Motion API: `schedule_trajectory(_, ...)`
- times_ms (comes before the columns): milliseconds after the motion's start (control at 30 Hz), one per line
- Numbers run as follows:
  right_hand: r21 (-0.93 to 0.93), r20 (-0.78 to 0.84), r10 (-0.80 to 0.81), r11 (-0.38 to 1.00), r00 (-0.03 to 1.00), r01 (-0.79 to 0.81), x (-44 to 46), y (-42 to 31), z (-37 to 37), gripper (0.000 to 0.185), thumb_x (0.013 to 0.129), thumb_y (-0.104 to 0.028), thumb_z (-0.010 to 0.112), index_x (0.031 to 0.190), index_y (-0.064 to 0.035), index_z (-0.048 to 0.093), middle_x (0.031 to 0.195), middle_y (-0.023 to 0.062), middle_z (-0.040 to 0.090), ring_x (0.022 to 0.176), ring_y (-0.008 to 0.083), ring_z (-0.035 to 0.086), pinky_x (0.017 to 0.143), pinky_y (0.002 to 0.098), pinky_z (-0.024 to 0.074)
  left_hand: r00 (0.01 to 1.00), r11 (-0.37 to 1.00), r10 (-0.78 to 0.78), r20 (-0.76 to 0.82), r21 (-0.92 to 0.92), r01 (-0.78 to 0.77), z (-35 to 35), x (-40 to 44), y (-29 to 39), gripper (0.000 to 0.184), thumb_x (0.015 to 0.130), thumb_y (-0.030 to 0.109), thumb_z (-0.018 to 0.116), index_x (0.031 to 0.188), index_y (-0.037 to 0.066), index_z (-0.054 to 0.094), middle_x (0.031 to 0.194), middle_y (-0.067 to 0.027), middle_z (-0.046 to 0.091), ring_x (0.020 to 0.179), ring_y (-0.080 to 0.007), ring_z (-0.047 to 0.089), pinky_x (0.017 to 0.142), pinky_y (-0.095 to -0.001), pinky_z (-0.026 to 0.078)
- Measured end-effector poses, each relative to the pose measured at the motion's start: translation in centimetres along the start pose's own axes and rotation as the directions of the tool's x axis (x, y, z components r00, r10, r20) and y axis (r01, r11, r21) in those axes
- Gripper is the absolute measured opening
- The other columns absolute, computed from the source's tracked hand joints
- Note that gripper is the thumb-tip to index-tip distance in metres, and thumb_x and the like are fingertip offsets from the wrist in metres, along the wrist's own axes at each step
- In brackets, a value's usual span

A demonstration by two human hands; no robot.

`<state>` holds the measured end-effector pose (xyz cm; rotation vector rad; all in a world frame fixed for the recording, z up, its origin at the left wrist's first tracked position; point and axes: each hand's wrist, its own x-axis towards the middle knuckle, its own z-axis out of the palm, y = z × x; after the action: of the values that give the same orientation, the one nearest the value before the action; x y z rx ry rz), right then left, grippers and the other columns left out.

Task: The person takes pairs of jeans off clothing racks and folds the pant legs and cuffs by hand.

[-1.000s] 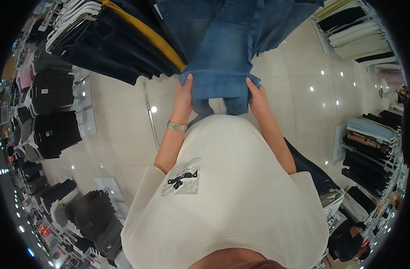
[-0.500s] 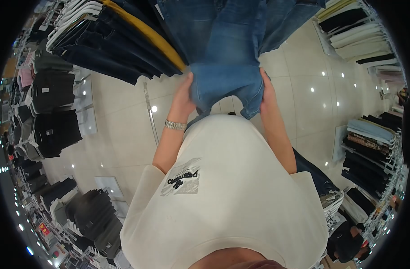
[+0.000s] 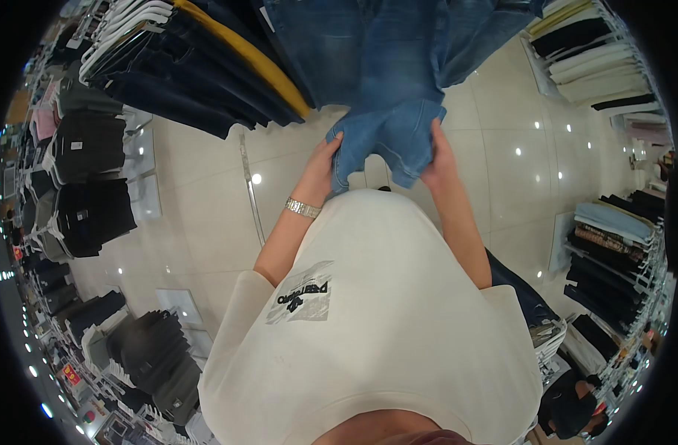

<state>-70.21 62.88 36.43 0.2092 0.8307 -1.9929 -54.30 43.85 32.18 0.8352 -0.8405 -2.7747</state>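
A pair of blue jeans hangs down in front of me, its lower part bunched and folded between my hands. My left hand grips the left edge of the denim, the thumb on top; a metal watch is on that wrist. On the other side my right hand is closed on the right edge, its fingers partly hidden behind the cloth. More blue denim hangs at the top, beside and behind the held part.
Dark jeans and a mustard garment hang at the upper left. Racks of dark clothes line the left side, and folded or hanging clothes the right. A person in black is at the lower right. Tiled floor lies below.
The held denim has bunched up and folded between my hands. My left hand has moved right, closer to my right hand, which has shifted slightly right from its earliest position.
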Motion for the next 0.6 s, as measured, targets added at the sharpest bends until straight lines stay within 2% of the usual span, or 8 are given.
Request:
schedule_trajectory(67, -0.031, 0.01, 0.096, 0.995, 0.995, -0.096, 0.4, 2.4, -1.7, 0.061, 0.099, -0.038, 0.057, 0.142, 0.0016, 0.04, 0.14, 0.0188, 0.051, 0.127, 0.0304, 0.054, 0.108, 0.0449, 0.0425, 0.999, 0.998, -0.046, 0.029, -0.043, 0.047, -0.9, 0.7, -0.4, 0.037, 0.103, 0.021, 0.052, 0.13, -0.003, 0.05, 0.121, -0.0138, 0.064, 0.103, -0.0221, 0.067, 0.089, -0.0348, 0.057)
schedule_trajectory(167, -0.141, 0.078, 0.18, 0.976, 0.981, -0.168, 0.2, 4.3, -2.9, 0.061, 0.096, -0.028, 0.065, 0.143, 0.0018, 0.039, 0.139, 0.0155, 0.053, 0.124, 0.0297, 0.055, 0.105, 0.0445, 0.0454, 0.999, 0.992, -0.032, 0.035, -0.123, 0.036, -0.2, 0.4, -0.3, 0.036, 0.102, 0.022, 0.054, 0.127, -0.003, 0.051, 0.117, -0.014, 0.066, 0.099, -0.0229, 0.069, 0.085, -0.0354, 0.059)
schedule_trajectory(267, -0.219, -0.021, 0.12, 0.968, 0.993, -0.121, 0.1, 3.7, -2.8, 0.05, 0.095, -0.02, 0.065, 0.137, 0.0014, 0.047, 0.133, 0.0139, 0.057, 0.12, 0.0269, 0.058, 0.104, 0.0423, 0.0466, 0.991, 0.964, -0.135, -0.023, -0.234, 0.126, 1.2, -0.8, 0.9, 0.04, 0.101, 0.024, 0.056, 0.13, -0.003, 0.05, 0.121, -0.0147, 0.064, 0.105, -0.0235, 0.067, 0.09, -0.0364, 0.057)
schedule_trajectory(367, -0.169, -0.05, 0.047, 0.984, 0.998, -0.055, 0.3, 2.9, -2.6, 0.042, 0.095, -0.018, 0.064, 0.131, 0.0014, 0.053, 0.128, 0.0131, 0.06, 0.117, 0.0246, 0.06, 0.101, 0.0396, 0.0482, 0.975, 0.963, -0.218, -0.038, -0.17, 0.209, 2.3, -1.8, 0.9, 0.039, 0.101, 0.023, 0.055, 0.13, -0.003, 0.052, 0.123, -0.0155, 0.064, 0.109, -0.0246, 0.065, 0.094, -0.0372, 0.055)
schedule_trajectory(467, -0.202, -0.059, -0.025, 0.979, 0.998, 0.012, 0.6, 2.9, -2.6, 0.047, 0.096, -0.02, 0.063, 0.135, 0.0021, 0.048, 0.13, 0.0132, 0.059, 0.12, 0.0251, 0.059, 0.102, 0.0397, 0.0478, 0.985, 0.986, -0.164, 0.06, 0.016, 0.163, 1.6, -1.4, -0.4, 0.04, 0.101, 0.023, 0.056, 0.13, -0.004, 0.051, 0.126, -0.0158, 0.062, 0.113, -0.0244, 0.063, 0.096, -0.0373, 0.053)
schedule_trajectory(600, -0.247, -0.135, -0.063, 0.969, 0.989, 0.028, 0.5, 3.6, -2.8, 0.048, 0.097, -0.023, 0.063, 0.135, 0.0026, 0.048, 0.131, 0.0144, 0.059, 0.117, 0.0254, 0.06, 0.099, 0.0389, 0.0501, 0.998, 0.993, -0.055, -0.007, 0.106, 0.056, 0.7, -0.7, -0.8, 0.041, 0.101, 0.024, 0.057, 0.13, -0.004, 0.052, 0.124, -0.0147, 0.063, 0.111, -0.0229, 0.064, 0.094, -0.0361, 0.053)
